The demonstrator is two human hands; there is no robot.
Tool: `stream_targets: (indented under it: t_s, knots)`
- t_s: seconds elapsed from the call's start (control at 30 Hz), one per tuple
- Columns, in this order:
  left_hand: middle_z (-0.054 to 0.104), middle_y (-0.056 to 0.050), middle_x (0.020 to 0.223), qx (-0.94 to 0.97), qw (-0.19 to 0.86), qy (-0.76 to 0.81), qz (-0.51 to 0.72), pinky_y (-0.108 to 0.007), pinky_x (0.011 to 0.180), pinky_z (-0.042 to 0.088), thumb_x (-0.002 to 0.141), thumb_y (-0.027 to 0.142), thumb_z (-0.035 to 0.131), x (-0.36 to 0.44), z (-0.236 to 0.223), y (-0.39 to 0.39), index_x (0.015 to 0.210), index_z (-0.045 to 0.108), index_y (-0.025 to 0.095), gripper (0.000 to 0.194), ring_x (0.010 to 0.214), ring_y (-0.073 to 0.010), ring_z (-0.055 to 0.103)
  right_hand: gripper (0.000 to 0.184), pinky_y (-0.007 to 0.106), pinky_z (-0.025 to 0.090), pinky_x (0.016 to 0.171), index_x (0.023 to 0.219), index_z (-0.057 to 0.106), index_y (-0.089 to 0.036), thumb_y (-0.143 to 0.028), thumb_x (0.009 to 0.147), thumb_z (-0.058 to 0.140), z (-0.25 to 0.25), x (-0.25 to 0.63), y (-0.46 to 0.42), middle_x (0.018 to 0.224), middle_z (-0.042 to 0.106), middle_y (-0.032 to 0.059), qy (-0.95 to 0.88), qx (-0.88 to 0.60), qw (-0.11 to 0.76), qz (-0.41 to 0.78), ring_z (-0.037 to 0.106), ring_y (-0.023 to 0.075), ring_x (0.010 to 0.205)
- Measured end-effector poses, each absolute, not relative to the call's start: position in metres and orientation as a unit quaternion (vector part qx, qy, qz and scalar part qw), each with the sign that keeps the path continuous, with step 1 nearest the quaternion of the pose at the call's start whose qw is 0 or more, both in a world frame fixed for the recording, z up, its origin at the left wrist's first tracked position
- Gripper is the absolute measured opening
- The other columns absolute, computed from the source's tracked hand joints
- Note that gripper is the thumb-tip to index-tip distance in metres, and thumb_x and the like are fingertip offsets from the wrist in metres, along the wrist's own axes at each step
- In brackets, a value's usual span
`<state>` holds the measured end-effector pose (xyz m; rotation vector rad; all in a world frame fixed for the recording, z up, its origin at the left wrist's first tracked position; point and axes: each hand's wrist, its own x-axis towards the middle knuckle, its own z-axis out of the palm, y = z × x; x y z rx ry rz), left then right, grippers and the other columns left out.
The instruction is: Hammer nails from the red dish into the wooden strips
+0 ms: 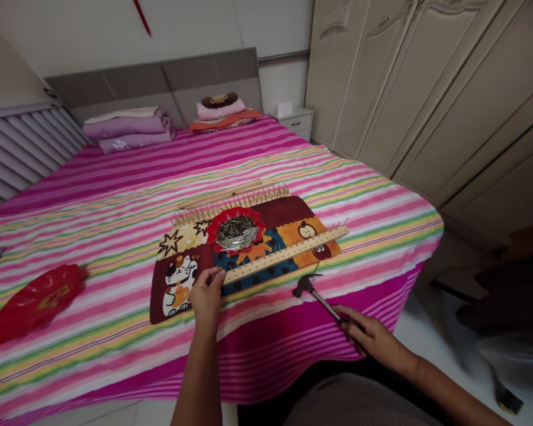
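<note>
A wooden strip (pixel 288 253) studded with upright nails lies across a patchwork cat-print cloth (pixel 180 284) on the bed. My left hand (pixel 206 293) is closed in a pinch on the strip's near left end. A red scalloped dish (pixel 235 231) full of silver nails sits on the cloth behind the strip. A second nailed strip (pixel 231 207) lies at the cloth's far edge. My right hand (pixel 368 337) rests on the bed edge, fingers curled around the handle of a small hammer (pixel 313 291), whose head lies on the bedspread.
The striped pink bedspread (pixel 93 195) covers the bed. An upturned red dish (pixel 35 302) lies at the left. Folded blankets (pixel 128 129) and a pillow stack (pixel 222 112) sit by the headboard. A wardrobe (pixel 426 89) and a nightstand (pixel 295 121) stand at the right.
</note>
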<state>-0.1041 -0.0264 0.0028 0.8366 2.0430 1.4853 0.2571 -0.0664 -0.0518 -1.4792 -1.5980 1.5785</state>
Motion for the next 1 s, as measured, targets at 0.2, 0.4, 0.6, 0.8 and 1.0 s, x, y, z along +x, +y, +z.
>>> stream_targets:
  t_s: [0.2, 0.4, 0.6, 0.8, 1.0]
  knots:
    - [0.067, 0.000, 0.070, 0.359, 0.184, 0.779, 0.480, -0.031, 0.072, 0.046, 0.061, 0.043, 0.063, -0.102, 0.002, -0.028, 0.073, 0.067, 0.022, 0.024, 0.069, -0.0170, 0.059, 0.065, 0.023, 0.036, 0.043, 0.131, 0.054, -0.012, -0.052, 0.079, 0.050, -0.047, 0.255, -0.068, 0.053, 0.041, -0.0066, -0.589, -0.540, 0.227, 0.556, 0.041, 0.0116, 0.045]
    - [0.066, -0.002, 0.076, 0.417, 0.111, 0.769, 0.472, -0.034, 0.079, 0.044, 0.066, 0.042, 0.059, -0.107, -0.008, -0.030, 0.068, 0.066, 0.023, 0.021, 0.077, -0.0197, 0.059, 0.049, 0.021, 0.039, 0.045, 0.127, 0.058, -0.015, -0.040, 0.087, 0.045, -0.009, 0.235, -0.072, 0.057, 0.049, -0.0047, -0.673, -0.480, 0.250, 0.504, 0.043, 0.0110, 0.047]
    - [0.067, -0.004, 0.078, 0.451, 0.079, 0.767, 0.449, -0.035, 0.080, 0.043, 0.071, 0.041, 0.055, -0.107, -0.012, -0.031, 0.070, 0.066, 0.023, 0.021, 0.080, -0.0208, 0.058, 0.040, 0.020, 0.047, 0.056, 0.127, 0.056, -0.015, -0.025, 0.090, 0.046, 0.049, 0.184, -0.046, 0.074, 0.066, 0.0014, -0.812, -0.337, 0.310, 0.361, 0.057, 0.0116, 0.057]
    - [0.067, -0.004, 0.078, 0.476, 0.035, 0.767, 0.428, -0.033, 0.077, 0.042, 0.074, 0.036, 0.054, -0.104, -0.013, -0.030, 0.071, 0.065, 0.022, 0.018, 0.079, -0.0204, 0.058, 0.044, 0.025, 0.051, 0.066, 0.134, 0.050, -0.017, -0.020, 0.091, 0.045, 0.072, 0.131, -0.015, 0.094, 0.073, 0.0075, -0.869, -0.282, 0.303, 0.272, 0.066, 0.0164, 0.072]
    - [0.064, -0.005, 0.074, 0.485, 0.014, 0.777, 0.402, -0.032, 0.072, 0.040, 0.075, 0.035, 0.053, -0.101, -0.011, -0.031, 0.067, 0.062, 0.022, 0.018, 0.076, -0.0204, 0.056, 0.054, 0.028, 0.051, 0.065, 0.139, 0.046, -0.020, -0.014, 0.086, 0.049, 0.072, 0.108, -0.010, 0.086, 0.075, 0.0074, -0.917, -0.281, 0.201, 0.200, 0.067, 0.0198, 0.071]
